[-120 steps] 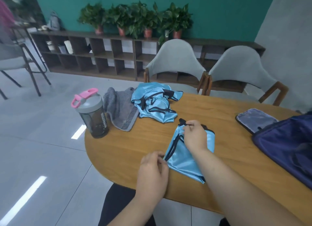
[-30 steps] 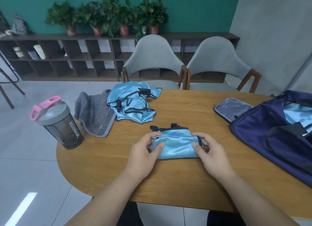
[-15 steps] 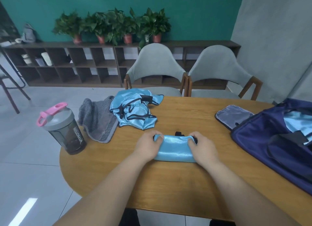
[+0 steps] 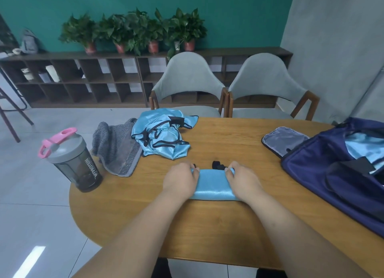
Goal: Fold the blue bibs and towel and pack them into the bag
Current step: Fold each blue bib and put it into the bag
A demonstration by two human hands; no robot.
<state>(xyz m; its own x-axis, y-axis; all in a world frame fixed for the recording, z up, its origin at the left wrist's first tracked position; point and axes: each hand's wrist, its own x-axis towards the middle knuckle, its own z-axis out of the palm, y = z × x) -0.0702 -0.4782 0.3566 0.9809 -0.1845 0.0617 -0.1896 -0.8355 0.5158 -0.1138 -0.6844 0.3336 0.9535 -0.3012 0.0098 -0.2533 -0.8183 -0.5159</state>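
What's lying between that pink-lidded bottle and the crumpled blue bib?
In the head view, a rumpled grey towel lies there, the crumpled bib overlapping its edge.

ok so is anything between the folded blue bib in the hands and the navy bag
Nothing visible does. Only bare wooden table lies between the folded shiny blue bib, gripped at its ends by the left hand and right hand, and the open navy fabric bag. The bag's grey flap lies farther back.

Light-blue bib, grey towel, navy bag.
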